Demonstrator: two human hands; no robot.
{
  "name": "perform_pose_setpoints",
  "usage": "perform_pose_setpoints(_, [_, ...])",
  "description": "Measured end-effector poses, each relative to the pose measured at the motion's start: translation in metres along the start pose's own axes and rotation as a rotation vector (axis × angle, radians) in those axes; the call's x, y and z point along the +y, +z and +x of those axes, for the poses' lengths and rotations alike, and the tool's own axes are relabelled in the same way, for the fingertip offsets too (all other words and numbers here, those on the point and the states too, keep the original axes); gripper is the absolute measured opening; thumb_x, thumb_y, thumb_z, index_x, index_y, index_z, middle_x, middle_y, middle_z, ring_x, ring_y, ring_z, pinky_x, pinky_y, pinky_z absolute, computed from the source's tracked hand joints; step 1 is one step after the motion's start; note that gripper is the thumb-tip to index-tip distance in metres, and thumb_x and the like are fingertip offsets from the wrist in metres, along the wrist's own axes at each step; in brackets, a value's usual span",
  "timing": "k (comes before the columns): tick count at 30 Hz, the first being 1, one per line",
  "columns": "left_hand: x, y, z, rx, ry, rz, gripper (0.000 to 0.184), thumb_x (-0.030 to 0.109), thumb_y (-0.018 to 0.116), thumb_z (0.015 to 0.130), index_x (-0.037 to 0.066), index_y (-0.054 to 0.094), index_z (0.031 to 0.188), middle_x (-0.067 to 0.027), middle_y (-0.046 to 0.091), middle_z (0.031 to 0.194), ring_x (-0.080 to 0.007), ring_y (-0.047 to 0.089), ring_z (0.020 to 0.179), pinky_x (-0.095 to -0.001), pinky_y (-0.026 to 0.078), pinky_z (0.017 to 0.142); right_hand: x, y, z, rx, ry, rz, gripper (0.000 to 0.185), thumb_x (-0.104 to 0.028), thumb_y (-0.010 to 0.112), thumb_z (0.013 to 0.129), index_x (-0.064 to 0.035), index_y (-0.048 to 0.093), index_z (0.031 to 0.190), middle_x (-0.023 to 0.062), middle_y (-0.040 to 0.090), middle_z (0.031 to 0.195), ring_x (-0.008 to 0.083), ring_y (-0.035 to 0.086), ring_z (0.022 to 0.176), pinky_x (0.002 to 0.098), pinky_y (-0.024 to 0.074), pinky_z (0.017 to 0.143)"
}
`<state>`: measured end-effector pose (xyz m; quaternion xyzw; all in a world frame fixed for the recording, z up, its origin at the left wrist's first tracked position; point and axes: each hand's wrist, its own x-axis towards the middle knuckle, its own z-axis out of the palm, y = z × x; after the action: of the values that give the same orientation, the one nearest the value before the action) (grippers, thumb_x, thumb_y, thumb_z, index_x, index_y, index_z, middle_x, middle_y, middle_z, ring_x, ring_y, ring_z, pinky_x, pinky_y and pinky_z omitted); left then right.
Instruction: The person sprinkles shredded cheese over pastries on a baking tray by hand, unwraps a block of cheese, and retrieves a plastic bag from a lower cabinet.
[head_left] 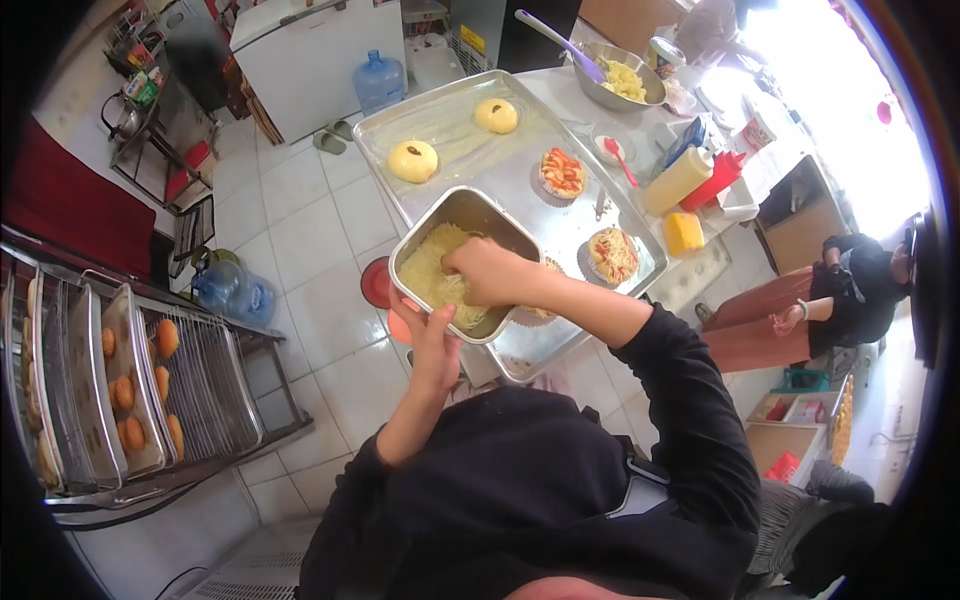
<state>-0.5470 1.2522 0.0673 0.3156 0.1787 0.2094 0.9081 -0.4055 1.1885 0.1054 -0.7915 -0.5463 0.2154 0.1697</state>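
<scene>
A deep square metal pan [512, 225] is tilted toward me above the near side of a baking tray [640, 225]. My left hand [428, 338] grips its lower left edge. Inside the pan lies pale yellow grated cheese [422, 268]. The fingers of my right hand [492, 272] are curled down into the cheese, their tips partly buried. On the tray sit a bun topped with red sauce [563, 174] and a bun with sauce and shreds [613, 254], both in paper cups. Another paper-cupped bun [538, 312] is mostly hidden behind the pan and my right hand.
Two plain glazed buns [413, 161] lie on the tray's far left. Behind it stand a bowl with a purple spatula [612, 90], a cream squeeze bottle [678, 182] and a red one [716, 180]. A rack of baked buns [130, 390] is at left; a person [810, 310] stands right.
</scene>
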Motion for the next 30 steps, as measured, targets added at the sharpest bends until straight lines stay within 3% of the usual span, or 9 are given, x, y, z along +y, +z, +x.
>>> perform_pose_setpoints(4, [0.001,0.018,-0.002,-0.002,0.028,0.058,0.077,0.011,0.053,0.078,0.025,0.005,0.137,-0.0079,0.023,0.136,-0.0251,0.030,0.125,-0.0450,0.038,0.096,-0.002,-0.045,-0.012,0.066,0.026,0.217,0.038,-0.008,0.062,0.064,-0.0035,0.059,0.102,0.0172,0.062,0.081,0.0282,0.062,0.080,0.0371,0.0483,0.073])
perform_pose_setpoints(6, [-0.004,0.024,0.003,-0.004,0.033,0.042,0.084,0.008,0.054,0.078,0.026,-0.002,0.138,-0.0120,0.023,0.135,-0.0270,0.032,0.122,-0.0455,0.041,0.091,-0.001,-0.070,-0.019,0.003,0.047,0.326,0.033,-0.011,0.060,0.066,-0.0055,0.063,0.099,0.0138,0.061,0.078,0.0238,0.061,0.071,0.0338,0.0474,0.067])
perform_pose_setpoints(10, [-0.022,0.047,0.014,0.024,0.042,0.043,0.090,0.007,0.056,0.079,0.028,-0.009,0.138,-0.0157,0.022,0.134,-0.0287,0.032,0.120,-0.0513,0.040,0.088,0.031,-0.097,-0.029,0.016,-0.095,0.196,0.024,-0.014,0.065,0.066,-0.0041,0.067,0.087,0.0101,0.061,0.074,0.0199,0.056,0.065,0.0297,0.0448,0.062])
perform_pose_setpoints(13, [-0.044,0.072,0.024,0.061,0.055,-0.003,0.091,0.010,0.057,0.079,0.029,-0.011,0.137,-0.0165,0.022,0.133,-0.0293,0.032,0.120,-0.0552,0.038,0.088,0.058,-0.113,-0.035,0.091,-0.191,0.118,0.025,-0.015,0.068,0.065,-0.0047,0.067,0.087,0.0105,0.061,0.073,0.0194,0.057,0.068,0.0303,0.0449,0.064])
perform_pose_setpoints(16, [-0.066,0.098,0.031,0.068,0.071,-0.077,0.092,0.013,0.057,0.080,0.029,-0.013,0.137,-0.0171,0.022,0.134,-0.0301,0.031,0.120,-0.0568,0.035,0.088,0.067,-0.146,-0.047,-0.011,-0.015,0.177,0.025,-0.016,0.069,0.064,-0.0053,0.068,0.087,0.0119,0.063,0.075,0.0216,0.058,0.072,0.0307,0.0457,0.067])
perform_pose_setpoints(19, [-0.085,0.130,0.035,0.153,0.060,-0.090,0.093,0.015,0.057,0.080,0.030,-0.015,0.136,-0.0171,0.021,0.134,-0.0305,0.030,0.120,-0.0588,0.034,0.088,0.103,-0.138,-0.044,0.047,-0.244,-0.007,0.023,-0.016,0.069,0.065,-0.0059,0.068,0.086,0.0127,0.064,0.076,0.0241,0.059,0.072,0.0316,0.0462,0.068])
perform_pose_setpoints(25, [-0.125,0.171,0.037,0.266,0.130,-0.204,0.090,0.018,0.057,0.080,0.031,-0.012,0.135,-0.0108,0.012,0.138,-0.0324,0.027,0.124,-0.0624,0.031,0.090,0.136,-0.173,-0.054,0.029,-0.296,0.012,0.025,-0.017,0.070,0.063,-0.0071,0.069,0.086,0.0120,0.063,0.072,0.0241,0.059,0.068,0.0324,0.0461,0.066])
perform_pose_setpoints(30, [-0.149,0.181,0.034,0.383,0.190,-0.197,0.090,0.016,0.057,0.080,0.032,-0.012,0.135,-0.0107,0.012,0.139,-0.0332,0.026,0.124,-0.0630,0.032,0.089,0.155,-0.193,-0.060,-0.107,-0.197,0.268,0.024,-0.014,0.070,0.068,-0.0008,0.067,0.088,0.0057,0.063,0.071,0.0112,0.057,0.064,0.0253,0.0435,0.059])
